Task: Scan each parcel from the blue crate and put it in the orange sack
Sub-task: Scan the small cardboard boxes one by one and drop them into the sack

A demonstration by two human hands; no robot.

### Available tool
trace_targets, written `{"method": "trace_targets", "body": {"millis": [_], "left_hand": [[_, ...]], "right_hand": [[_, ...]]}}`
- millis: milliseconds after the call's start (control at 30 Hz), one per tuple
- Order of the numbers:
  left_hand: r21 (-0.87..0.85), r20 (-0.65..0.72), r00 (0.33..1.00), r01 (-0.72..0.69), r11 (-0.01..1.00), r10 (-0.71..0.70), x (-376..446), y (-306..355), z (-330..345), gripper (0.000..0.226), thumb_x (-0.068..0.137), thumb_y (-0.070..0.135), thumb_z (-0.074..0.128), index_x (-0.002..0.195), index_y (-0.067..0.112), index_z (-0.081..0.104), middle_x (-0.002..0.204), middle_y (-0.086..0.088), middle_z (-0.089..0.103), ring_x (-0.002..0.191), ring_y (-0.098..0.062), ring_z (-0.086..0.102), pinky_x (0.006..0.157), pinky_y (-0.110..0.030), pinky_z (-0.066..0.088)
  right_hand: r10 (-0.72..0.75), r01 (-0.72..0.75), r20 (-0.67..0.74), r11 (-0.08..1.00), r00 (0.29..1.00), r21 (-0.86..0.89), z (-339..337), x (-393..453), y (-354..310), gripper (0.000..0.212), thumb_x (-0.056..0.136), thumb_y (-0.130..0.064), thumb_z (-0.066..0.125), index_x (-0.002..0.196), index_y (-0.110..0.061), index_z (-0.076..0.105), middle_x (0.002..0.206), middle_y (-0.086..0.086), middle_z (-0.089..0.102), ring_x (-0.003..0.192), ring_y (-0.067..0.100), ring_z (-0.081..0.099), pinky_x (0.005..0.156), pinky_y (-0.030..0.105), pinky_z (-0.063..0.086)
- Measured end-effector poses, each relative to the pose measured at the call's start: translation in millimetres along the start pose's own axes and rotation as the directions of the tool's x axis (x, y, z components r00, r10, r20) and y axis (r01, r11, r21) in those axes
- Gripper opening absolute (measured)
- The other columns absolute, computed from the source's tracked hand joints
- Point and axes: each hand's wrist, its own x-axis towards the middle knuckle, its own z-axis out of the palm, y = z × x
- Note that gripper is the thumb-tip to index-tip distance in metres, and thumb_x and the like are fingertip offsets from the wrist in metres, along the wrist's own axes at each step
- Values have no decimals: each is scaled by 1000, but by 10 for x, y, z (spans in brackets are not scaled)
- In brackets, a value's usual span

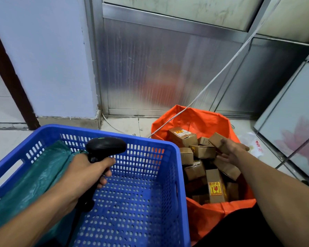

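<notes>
2 bare hands in the shot, well apart. Nearest, the left hand [86, 172] is wrapped tight round the grip of 1 black barcode scanner [105, 147], handle running down toward the wrist and the head pointing right, over the blue crate [178, 168]. No parcels visible in the crate, just its perforated floor plus 1 green plastic bag [30, 177] slumped against the left wall, partly hidden under the left forearm. Right beside the crate sits 1 orange sack [200, 120], mouth open, piled with brown cardboard parcels, roughly 10 that I can make out, hard to count exactly since they overlap. 1 long parcel [215, 186] near the front has its long axis running near to far, with a yellow and red fragile sticker facing up. The right hand [233, 148] is over the sack, fingers spread loose, touching a small box [217, 140] tilted at the far side; can't tell if it's actually gripping it. 1 white cable [221, 72] slants down from upper right and crosses the sack's far rim. Behind that, ribbed metal panels [159, 65] and tiled floor [127, 124].
</notes>
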Motion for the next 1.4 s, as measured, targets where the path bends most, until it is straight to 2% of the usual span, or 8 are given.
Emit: {"method": "trace_targets", "body": {"millis": [167, 333, 533, 733, 867, 1067, 1233, 1400], "left_hand": [[-1, 13, 1000, 11, 1000, -11, 29, -17, 15, 24, 92, 12, 72, 71, 3, 65, 47, -4, 62, 37, -15, 50, 44, -26, 43], [-2, 18, 1000, -1, 1000, 1, 1, -16, 13, 22, 92, 12, 71, 73, 4, 66, 48, -3, 62, 37, -14, 51, 44, -26, 43], [4, 21, 1000, -10, 1000, 9, -32, 3, -4, 19, 92, 13, 71, 76, 2, 67, 50, -3, 63, 38, -13, 53, 42, -24, 45], [-14, 18, 1000, -15, 1000, 15, -49, 28, -32, 18, 93, 11, 70, 79, -1, 68, 52, -6, 63, 41, -16, 52, 47, -27, 43], [-26, 16, 1000, -13, 1000, 13, -32, 28, -54, 17, 93, 11, 70, 83, -2, 70, 52, -5, 63, 41, -16, 51, 42, -23, 44], [-26, 10, 1000, -23, 999, 23, -31, 21, -97, 19, 93, 13, 70, 78, 3, 68, 54, -5, 64, 43, -15, 53, 43, -25, 45], [-50, 9, 1000, -15, 999, 16, -40, 28, -129, 18, 94, 13, 69, 81, 0, 69, 55, -5, 63, 46, -18, 51, 45, -25, 44], [-49, -12, 1000, -20, 999, 20, -30, 36, -190, 17, 93, 13, 69, 81, 1, 70, 56, -5, 64, 45, -16, 51, 42, -23, 44]], "right_hand": [[12, -11, 49, 1000, 999, -12, -7, -7, 24, 42, 99, -23, 60, 130, -11, 34, 146, 19, 40, 135, 40, 44, 94, 48, 55], [-32, 35, 60, 998, 998, -47, 3, 30, 45, 50, 95, -18, 62, 140, -8, 43, 146, 19, 45, 127, 40, 49, 66, 45, 58], [-55, 71, 100, 984, 993, -161, 77, -69, 35, 50, 99, -7, 53, 147, -4, 37, 156, 22, 33, 135, 48, 41, 98, 54, 52], [-69, 127, 201, 948, 977, -292, 112, -298, -3, 33, 98, -10, 55, 130, -9, 48, 99, 15, 54, 111, 40, 57, 84, 45, 52], [-129, 204, 206, 894, 970, -399, 167, -258, 1, 25, 94, -15, 60, 118, -9, 55, 122, 21, 58, 111, 37, 61, 86, 48, 59], [-301, 477, 370, 561, 879, -677, 316, -444, 48, 16, 96, -18, 59, 95, -3, 65, 91, 11, 61, 82, 25, 59, 64, 34, 54], [-321, 589, 494, 447, 808, -673, 530, -570, 39, 21, 97, -12, 58, 110, 1, 66, 111, 25, 65, 100, 35, 63, 90, 53, 56], [-364, 699, 611, 197, 704, -688, 786, -703, 79, 23, 94, -21, 62, 113, -9, 67, 118, 13, 66, 106, 27, 60, 92, 42, 52]]}}
